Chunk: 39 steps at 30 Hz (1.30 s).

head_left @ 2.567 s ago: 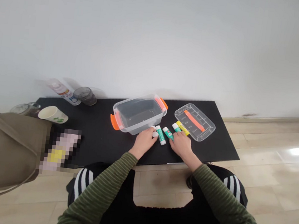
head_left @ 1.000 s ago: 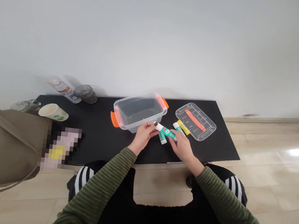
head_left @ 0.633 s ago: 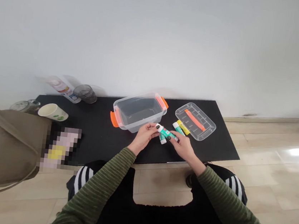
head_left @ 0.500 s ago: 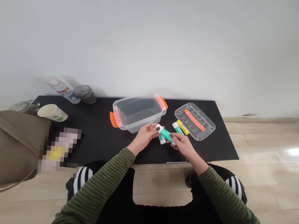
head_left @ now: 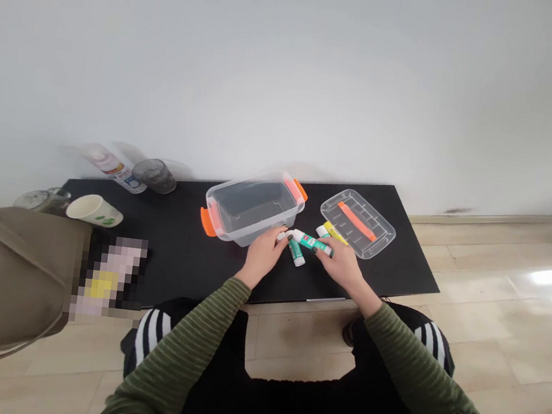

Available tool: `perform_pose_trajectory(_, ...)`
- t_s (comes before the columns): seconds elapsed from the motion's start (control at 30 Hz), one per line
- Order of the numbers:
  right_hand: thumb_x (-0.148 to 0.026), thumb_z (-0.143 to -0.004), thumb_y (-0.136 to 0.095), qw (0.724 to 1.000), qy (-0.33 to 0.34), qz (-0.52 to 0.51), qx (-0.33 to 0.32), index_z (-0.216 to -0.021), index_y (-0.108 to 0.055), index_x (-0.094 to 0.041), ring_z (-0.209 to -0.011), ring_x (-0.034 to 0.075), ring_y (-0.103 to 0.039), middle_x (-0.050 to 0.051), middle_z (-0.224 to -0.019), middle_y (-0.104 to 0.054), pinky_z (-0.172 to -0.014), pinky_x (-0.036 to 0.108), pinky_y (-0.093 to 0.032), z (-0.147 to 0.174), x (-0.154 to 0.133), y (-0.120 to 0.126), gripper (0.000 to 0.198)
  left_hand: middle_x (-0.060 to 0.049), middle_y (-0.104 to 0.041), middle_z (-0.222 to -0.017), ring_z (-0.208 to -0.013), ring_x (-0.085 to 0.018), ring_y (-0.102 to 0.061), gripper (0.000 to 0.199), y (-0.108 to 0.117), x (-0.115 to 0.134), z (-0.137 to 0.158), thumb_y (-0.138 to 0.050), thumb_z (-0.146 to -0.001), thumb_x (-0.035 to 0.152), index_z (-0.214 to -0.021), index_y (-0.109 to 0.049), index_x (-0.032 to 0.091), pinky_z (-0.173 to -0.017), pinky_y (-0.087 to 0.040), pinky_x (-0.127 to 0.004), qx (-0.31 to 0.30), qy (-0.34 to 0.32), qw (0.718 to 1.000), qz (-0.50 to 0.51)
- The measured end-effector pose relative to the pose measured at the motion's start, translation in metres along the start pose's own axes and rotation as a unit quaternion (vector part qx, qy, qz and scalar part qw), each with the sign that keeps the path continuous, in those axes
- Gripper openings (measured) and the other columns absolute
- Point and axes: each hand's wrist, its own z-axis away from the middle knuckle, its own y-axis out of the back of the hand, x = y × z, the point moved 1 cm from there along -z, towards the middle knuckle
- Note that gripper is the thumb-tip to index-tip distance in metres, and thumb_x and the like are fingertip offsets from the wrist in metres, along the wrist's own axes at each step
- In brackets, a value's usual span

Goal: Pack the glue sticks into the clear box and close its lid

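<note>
My right hand (head_left: 342,262) is closed around a green-and-white glue stick (head_left: 308,240), its white cap end pointing left. Lower and to the left, a second glue stick (head_left: 296,252) slants over the black table, and the fingers of my left hand (head_left: 264,253) pinch its upper white end. Behind my right fingers lie a third green-and-white stick (head_left: 322,231) and a yellow stick (head_left: 335,234), both partly hidden. Just beyond my left hand stands a clear plastic box (head_left: 266,227) with orange latches. Its flat clear lid (head_left: 380,233) with an orange handle lies to the right.
A paper cup (head_left: 91,208), a dark glass (head_left: 156,175) and a spray can (head_left: 114,167) are on the left of the black table (head_left: 175,255). A brown bag (head_left: 9,276) covers the near left corner. The wall (head_left: 291,69) rises behind the table.
My left fingers have come off the glue stick in my right hand and moved onto the one beneath. The stick in my right hand has turned nearer to level.
</note>
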Motion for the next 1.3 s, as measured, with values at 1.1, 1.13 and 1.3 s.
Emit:
perform_pose_trajectory(1.1,-0.033,-0.093,-0.056,0.960,0.127,0.248,-0.016,-0.100,-0.065,-0.015,-0.103,0.031,-0.054,0.016,-0.101,-0.064,-0.083,0.041,-0.047,-0.005,-0.016,-0.050,0.021,-0.015,-0.057,-0.115,-0.093,-0.025,-0.065,0.031,-0.015,-0.017,0.005,-0.045,-0.088,0.009,-0.116,-0.057,0.016,-0.082,-0.049,-0.036,-0.093,-0.034,0.952,-0.290)
perform_pose_trajectory(1.13,-0.034,-0.093,-0.056,0.960,0.127,0.250,-0.016,-0.099,-0.065,-0.015,-0.103,0.031,-0.055,0.016,-0.100,-0.064,-0.083,0.040,-0.047,-0.006,-0.017,-0.051,0.022,-0.015,-0.057,-0.115,-0.092,-0.025,-0.065,0.030,-0.015,-0.017,0.005,-0.045,-0.089,0.010,-0.115,-0.057,0.016,-0.082,-0.049,-0.036,-0.093,-0.032,0.952,-0.290)
perform_pose_trajectory(1.3,-0.034,-0.093,-0.057,0.958,0.131,0.254,-0.015,-0.096,-0.066,-0.016,-0.102,0.029,-0.057,0.015,-0.097,-0.066,-0.083,0.038,-0.048,-0.007,-0.021,-0.056,0.021,-0.015,-0.058,-0.113,-0.094,-0.027,-0.064,0.026,-0.015,-0.016,0.005,-0.047,-0.090,0.013,-0.115,-0.055,0.015,-0.082,-0.048,-0.037,-0.088,-0.027,0.950,-0.297)
